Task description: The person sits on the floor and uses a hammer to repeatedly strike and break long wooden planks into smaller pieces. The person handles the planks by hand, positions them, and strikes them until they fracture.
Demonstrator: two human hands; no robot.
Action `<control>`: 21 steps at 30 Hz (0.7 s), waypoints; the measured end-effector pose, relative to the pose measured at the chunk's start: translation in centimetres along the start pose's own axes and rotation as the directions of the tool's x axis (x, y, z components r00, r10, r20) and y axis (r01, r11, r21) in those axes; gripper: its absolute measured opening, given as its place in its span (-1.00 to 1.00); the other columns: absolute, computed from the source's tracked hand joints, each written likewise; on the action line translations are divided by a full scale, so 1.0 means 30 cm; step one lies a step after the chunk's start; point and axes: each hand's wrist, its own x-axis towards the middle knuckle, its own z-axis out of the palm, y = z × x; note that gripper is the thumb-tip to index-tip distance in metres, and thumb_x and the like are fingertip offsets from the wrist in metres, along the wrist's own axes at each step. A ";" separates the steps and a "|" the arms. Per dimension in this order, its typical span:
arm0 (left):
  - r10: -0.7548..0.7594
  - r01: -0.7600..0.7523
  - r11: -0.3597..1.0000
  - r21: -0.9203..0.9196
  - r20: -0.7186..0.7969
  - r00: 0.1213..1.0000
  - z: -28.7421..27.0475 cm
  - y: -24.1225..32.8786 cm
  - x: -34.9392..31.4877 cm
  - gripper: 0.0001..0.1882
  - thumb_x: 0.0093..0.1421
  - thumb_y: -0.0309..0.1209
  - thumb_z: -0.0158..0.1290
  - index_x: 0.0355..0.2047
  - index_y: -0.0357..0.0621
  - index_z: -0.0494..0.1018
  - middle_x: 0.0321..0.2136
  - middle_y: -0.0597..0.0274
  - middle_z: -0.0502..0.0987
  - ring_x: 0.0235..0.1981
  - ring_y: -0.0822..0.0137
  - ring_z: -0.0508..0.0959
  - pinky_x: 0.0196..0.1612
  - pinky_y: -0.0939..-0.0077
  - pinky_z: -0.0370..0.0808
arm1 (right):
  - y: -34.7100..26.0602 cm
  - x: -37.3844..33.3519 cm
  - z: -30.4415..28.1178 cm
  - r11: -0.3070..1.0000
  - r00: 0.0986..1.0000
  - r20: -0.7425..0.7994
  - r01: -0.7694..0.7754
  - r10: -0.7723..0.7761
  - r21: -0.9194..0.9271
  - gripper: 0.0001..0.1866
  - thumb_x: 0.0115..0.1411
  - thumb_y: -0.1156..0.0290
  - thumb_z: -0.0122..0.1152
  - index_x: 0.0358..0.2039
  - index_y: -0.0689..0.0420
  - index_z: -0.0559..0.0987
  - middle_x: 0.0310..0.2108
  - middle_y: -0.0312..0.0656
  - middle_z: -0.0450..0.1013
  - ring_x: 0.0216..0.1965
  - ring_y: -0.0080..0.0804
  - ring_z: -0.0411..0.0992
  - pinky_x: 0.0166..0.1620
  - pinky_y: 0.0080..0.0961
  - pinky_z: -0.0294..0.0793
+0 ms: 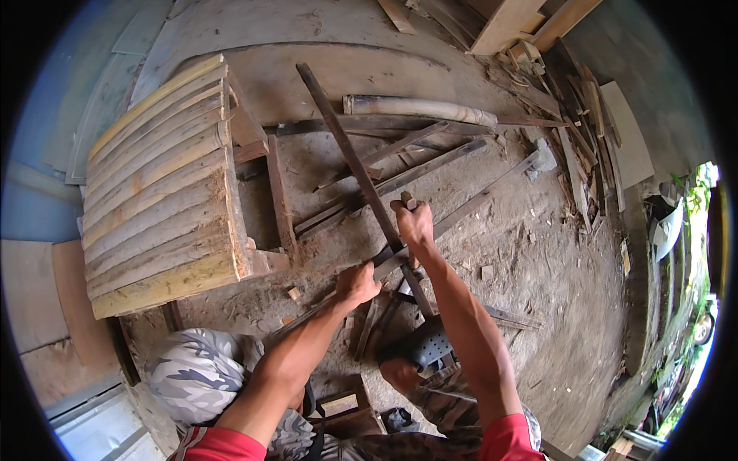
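Note:
My left hand (359,283) is closed around a long wooden board (480,201) that runs from the lower left to the upper right. A narrow dark wooden strip (350,154) crosses this board just beyond my left hand. Near the crossing my right hand (415,223) is wrapped around a wooden handle (409,201), whose top pokes out above the fist. The tool's working end is mostly hidden behind my hand and the wood. My foot, in a dark perforated clog (432,343), is at the near end of the dark strip.
A slatted wooden piece (157,184) with a frame stands at the left. Several loose dark planks (400,178) and a round pole (423,107) lie beyond my hands. Scrap wood (584,131) is piled at the far right. Shavings litter the dirt floor (553,307).

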 end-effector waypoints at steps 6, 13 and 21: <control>-0.015 0.014 1.000 0.007 0.024 1.000 0.009 -0.012 0.036 -0.55 0.07 -0.12 0.16 -0.13 -0.16 0.44 -0.22 -0.10 0.59 -0.15 -0.10 0.59 -0.08 0.10 0.54 | -0.011 -0.024 0.030 0.997 0.995 0.081 0.067 -0.064 -0.030 -0.60 0.06 0.15 0.19 -0.37 0.31 0.59 -0.56 0.17 0.49 -0.45 0.00 0.53 -0.30 -0.18 0.44; 0.090 -0.080 0.993 0.086 -0.114 0.989 0.059 -0.041 0.047 -0.51 0.03 -0.14 0.19 -0.10 -0.16 0.42 -0.27 -0.08 0.60 -0.20 -0.06 0.61 -0.13 0.11 0.56 | 0.053 -0.188 0.005 0.975 0.973 0.113 0.191 -0.203 0.113 -0.64 0.10 0.23 0.29 -0.63 0.20 0.39 -0.71 -0.34 0.22 -0.61 -0.58 0.14 -0.53 -0.41 0.16; 0.214 -0.187 0.974 0.131 -0.231 0.949 0.131 -0.069 0.073 -0.61 0.00 -0.22 0.24 -0.25 -0.13 0.39 -0.39 0.00 0.60 -0.36 -0.03 0.63 -0.32 0.12 0.58 | 0.107 -0.286 -0.068 0.951 0.959 0.113 0.233 -0.259 0.202 -0.69 0.11 0.30 0.29 -0.59 0.20 0.41 -0.71 -0.31 0.25 -0.60 -0.58 0.17 -0.51 -0.45 0.19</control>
